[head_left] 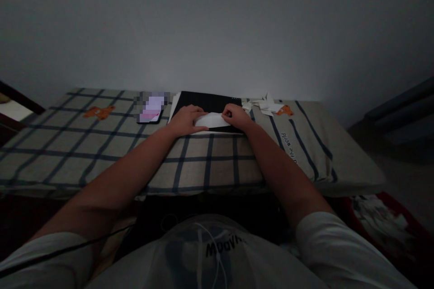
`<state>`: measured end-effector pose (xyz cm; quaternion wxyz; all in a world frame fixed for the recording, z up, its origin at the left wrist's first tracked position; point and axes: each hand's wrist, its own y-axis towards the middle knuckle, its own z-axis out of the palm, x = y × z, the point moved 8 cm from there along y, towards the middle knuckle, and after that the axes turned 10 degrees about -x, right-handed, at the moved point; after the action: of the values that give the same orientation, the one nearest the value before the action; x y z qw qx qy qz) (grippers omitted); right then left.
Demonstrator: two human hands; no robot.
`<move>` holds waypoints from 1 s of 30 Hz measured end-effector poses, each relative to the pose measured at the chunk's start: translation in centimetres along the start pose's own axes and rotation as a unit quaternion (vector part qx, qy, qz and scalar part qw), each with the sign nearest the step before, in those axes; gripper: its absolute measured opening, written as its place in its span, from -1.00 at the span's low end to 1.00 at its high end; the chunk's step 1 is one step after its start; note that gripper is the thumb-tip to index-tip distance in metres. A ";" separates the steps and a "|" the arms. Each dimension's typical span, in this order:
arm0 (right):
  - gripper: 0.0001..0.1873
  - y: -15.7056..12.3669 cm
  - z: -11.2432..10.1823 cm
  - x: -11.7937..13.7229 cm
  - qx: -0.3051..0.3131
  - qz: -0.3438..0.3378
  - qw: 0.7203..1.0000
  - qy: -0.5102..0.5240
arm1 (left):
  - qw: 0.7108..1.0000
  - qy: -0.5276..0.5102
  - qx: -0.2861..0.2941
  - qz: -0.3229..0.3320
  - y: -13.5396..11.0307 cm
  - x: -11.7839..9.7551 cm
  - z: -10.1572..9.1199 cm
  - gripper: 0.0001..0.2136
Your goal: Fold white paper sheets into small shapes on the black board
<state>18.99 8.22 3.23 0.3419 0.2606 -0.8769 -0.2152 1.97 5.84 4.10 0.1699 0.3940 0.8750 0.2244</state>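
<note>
A small folded piece of white paper (213, 120) lies on a black flat folder or book (206, 99). My left hand (187, 121) holds the paper's left end, with the thumb along the near edge and the fingers along the far edge. At the other end, my right hand (238, 118) has its fingers curled in a pinch on the paper. The right fingertips partly hide that end. White sheets (174, 104) stick out from under the black folder on its left side.
A phone (151, 110) with a lit, partly blurred screen lies left of the folder. Several folded white paper pieces (267, 106) sit to the right. A checked cloth (196, 162) covers the table, which stands against a grey wall (217, 31). A red container (389, 203) holds crumpled material below right.
</note>
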 end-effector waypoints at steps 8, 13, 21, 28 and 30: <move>-0.97 -0.1 -0.2 0.2 0.005 0.010 1.000 0.006 | 0.999 -0.052 0.005 0.011 -0.6 0.2 0.0 -0.44; -0.69 -0.6 -0.2 0.9 0.040 0.016 0.999 0.006 | 0.999 -0.049 0.001 0.008 -0.6 0.0 -0.2 -0.47; -0.35 -1.1 0.5 1.7 0.105 -0.005 0.990 -0.092 | 0.999 -0.047 0.003 -0.008 -0.7 0.4 0.1 -0.50; -0.41 -0.8 0.7 2.3 0.073 0.048 0.976 -0.197 | 0.999 -0.049 -0.007 -0.002 -0.6 0.4 0.2 -0.50; -0.39 -0.6 1.0 2.6 0.068 0.062 0.964 -0.251 | 0.999 -0.047 -0.013 0.000 -0.6 0.5 0.2 -0.49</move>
<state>16.82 6.34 3.51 0.1053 0.1658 -0.9616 -0.1915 1.42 5.89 3.53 0.2153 0.4022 0.8631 0.2169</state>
